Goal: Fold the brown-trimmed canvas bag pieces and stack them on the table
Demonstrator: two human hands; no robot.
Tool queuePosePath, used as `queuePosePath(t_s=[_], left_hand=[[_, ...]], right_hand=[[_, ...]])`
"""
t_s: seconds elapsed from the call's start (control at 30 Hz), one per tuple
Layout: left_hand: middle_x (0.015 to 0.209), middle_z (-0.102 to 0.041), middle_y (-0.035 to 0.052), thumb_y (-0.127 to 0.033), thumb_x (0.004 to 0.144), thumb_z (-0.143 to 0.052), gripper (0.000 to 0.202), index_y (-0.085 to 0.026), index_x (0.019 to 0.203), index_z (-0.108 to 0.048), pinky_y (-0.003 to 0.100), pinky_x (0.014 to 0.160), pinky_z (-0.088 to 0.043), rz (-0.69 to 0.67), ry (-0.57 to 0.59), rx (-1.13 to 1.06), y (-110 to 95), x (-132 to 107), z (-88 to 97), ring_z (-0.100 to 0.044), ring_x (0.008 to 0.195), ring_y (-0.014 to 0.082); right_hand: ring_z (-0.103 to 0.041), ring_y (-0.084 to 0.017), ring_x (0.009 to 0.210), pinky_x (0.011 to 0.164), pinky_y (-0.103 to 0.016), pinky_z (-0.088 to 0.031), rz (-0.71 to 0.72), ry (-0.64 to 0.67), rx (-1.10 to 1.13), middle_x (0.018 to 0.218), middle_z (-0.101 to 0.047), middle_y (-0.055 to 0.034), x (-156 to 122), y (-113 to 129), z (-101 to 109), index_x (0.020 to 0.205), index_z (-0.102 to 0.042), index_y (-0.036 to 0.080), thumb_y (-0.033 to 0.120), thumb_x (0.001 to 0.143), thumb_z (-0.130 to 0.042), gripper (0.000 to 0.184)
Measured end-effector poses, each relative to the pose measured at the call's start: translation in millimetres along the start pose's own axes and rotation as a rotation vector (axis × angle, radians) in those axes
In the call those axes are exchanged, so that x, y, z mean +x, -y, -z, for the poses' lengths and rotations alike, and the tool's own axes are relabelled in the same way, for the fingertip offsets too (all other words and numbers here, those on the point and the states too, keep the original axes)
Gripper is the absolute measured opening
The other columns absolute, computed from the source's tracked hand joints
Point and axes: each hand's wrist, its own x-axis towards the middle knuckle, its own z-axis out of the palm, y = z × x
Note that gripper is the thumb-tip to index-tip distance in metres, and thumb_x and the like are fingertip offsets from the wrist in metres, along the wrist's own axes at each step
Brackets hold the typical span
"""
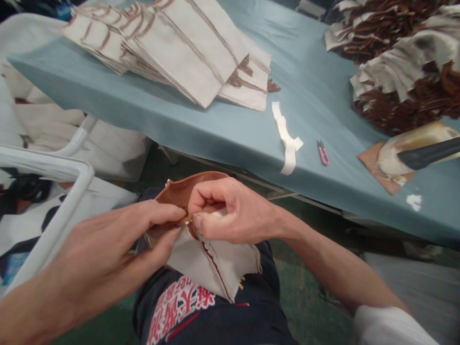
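Observation:
A sewn piece with a brown leather-like side and an off-white fabric side [226, 261] lies over my lap, on a dark apron [251, 321] with red and white lettering. My left hand [118, 244] pinches its brown edge between thumb and fingers. Close beside it, my right hand [233, 211] is closed on the same edge, thumb against bent forefinger. The two sets of fingertips almost meet. Down the off-white side runs a seam with a brown strip. Whatever lies right under the fingertips is hidden.
Ahead stands a table with a blue cover [143, 110]. It bears stacked off-white pieces [194, 48], a white strip [283, 139], pink thread snips [323, 153], a glue-smeared pot with a dark handle [391, 158] and brown-and-white bundles [406, 81]. A white-framed cart [82, 177] is at left.

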Motion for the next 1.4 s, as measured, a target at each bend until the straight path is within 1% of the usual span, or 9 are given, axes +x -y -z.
queuePosePath(t_s=[0.1, 0.23, 0.43, 0.53, 0.67, 0.77, 0.9, 1.17, 1.4], left_hand=[[0.087, -0.082, -0.0087, -0.033, 0.103, -0.059, 0.018, -0.035, 0.11, -0.076, 0.02, 0.066, -0.05, -0.062, -0.019, 0.005, -9.1, 6.7, 5.3, -0.073, 0.069, 0.0124], [0.078, -0.079, -0.0086, -0.026, 0.104, -0.058, 0.021, -0.03, 0.098, -0.077, 0.02, 0.062, -0.046, -0.06, 0.039, -0.065, -14.4, 15.6, 8.0, -0.069, 0.062, 0.0107], [0.07, -0.074, -0.0085, -0.024, 0.098, -0.054, 0.022, -0.028, 0.087, -0.072, 0.023, 0.056, -0.041, -0.104, 0.02, -0.045, -15.9, 16.0, 3.4, -0.064, 0.056, 0.0102], [0.064, -0.068, -0.0079, -0.024, 0.095, -0.049, 0.025, -0.025, 0.079, -0.068, 0.025, 0.056, -0.038, -0.066, -0.041, -0.037, -24.2, 17.1, -1.9, -0.059, 0.052, 0.0095], [0.064, -0.067, -0.0051, -0.027, 0.093, -0.048, 0.024, -0.024, 0.073, -0.061, 0.027, 0.053, -0.036, 0.086, -0.071, -0.156, -32.8, 21.4, -12.6, -0.056, 0.053, 0.0117], [0.068, -0.067, -0.0042, -0.029, 0.092, -0.052, 0.022, -0.023, 0.073, -0.062, 0.024, 0.054, -0.042, 0.202, -0.032, -0.343, -35.1, 25.0, -16.9, -0.059, 0.058, 0.0129], [0.078, -0.074, -0.0032, -0.033, 0.092, -0.056, 0.023, -0.022, 0.08, -0.072, 0.023, 0.063, -0.049, 0.329, 0.034, -0.448, -40.4, 26.8, -10.0, -0.067, 0.071, 0.0142], [0.061, -0.064, -0.0044, -0.032, 0.086, -0.061, 0.023, -0.021, 0.068, -0.071, 0.018, 0.047, -0.045, 0.201, 0.017, -0.405, -31.1, 31.3, -7.9, -0.058, 0.053, 0.0119], [0.065, -0.066, -0.0038, -0.034, 0.09, -0.073, 0.017, -0.023, 0.078, -0.077, 0.015, 0.044, -0.044, 0.198, 0.075, -0.555, -16.7, 26.0, -7.8, -0.056, 0.052, 0.0109]], right_hand=[[-0.047, -0.009, 0.062, 0.056, -0.023, -0.035, 0.11, -0.099, -0.231, 0.068, -0.057, 0.0059, -4.5, 4.2, -3.2, 0.076, -0.053, 0.022, 0.018, 0.078, -0.058, 0.007], [-0.054, -0.013, 0.063, 0.058, -0.025, -0.041, 0.106, -0.172, -0.463, 0.069, -0.062, 0.0038, -7.9, 8.2, -9.2, 0.077, -0.05, 0.025, 0.014, 0.077, -0.059, 0.015], [-0.063, -0.017, 0.065, 0.063, -0.03, -0.043, 0.108, -0.167, -0.665, 0.067, -0.065, 0.0034, -12.0, 12.5, -12.9, 0.078, -0.05, 0.026, 0.014, 0.076, -0.063, 0.018], [-0.062, -0.017, 0.063, 0.064, -0.03, -0.044, 0.132, -0.196, -0.71, 0.066, -0.061, 0.0032, -13.8, 14.3, -15.0, 0.077, -0.05, 0.026, 0.016, 0.078, -0.064, 0.017], [-0.059, -0.017, 0.061, 0.064, -0.031, -0.045, 0.178, -0.273, -0.755, 0.065, -0.058, 0.002, -14.4, 8.8, -18.6, 0.076, -0.048, 0.025, 0.019, 0.081, -0.061, 0.015], [-0.059, -0.018, 0.062, 0.063, -0.032, -0.044, 0.229, -0.332, -0.822, 0.067, -0.061, 0.0007, -14.5, -2.9, -19.6, 0.076, -0.048, 0.026, 0.02, 0.083, -0.057, 0.013], [-0.059, -0.016, 0.062, 0.063, -0.031, -0.044, 0.421, -0.406, -0.894, 0.068, -0.064, 0.0007, -15.5, -19.4, -19.6, 0.078, -0.056, 0.023, 0.018, 0.089, -0.053, 0.012], [-0.06, -0.011, 0.061, 0.061, -0.028, -0.044, 0.681, -0.574, -0.985, 0.066, -0.065, 0.0042, -14.6, -23.1, -26.8, 0.074, -0.061, 0.021, 0.009, 0.095, -0.051, 0.026], [-0.06, -0.01, 0.061, 0.061, -0.025, -0.048, 0.648, -0.499, -0.795, 0.07, -0.069, 0.0041, -20.2, -22.7, -21.5, 0.082, -0.064, 0.02, 0.01, 0.097, -0.056, 0.02]])
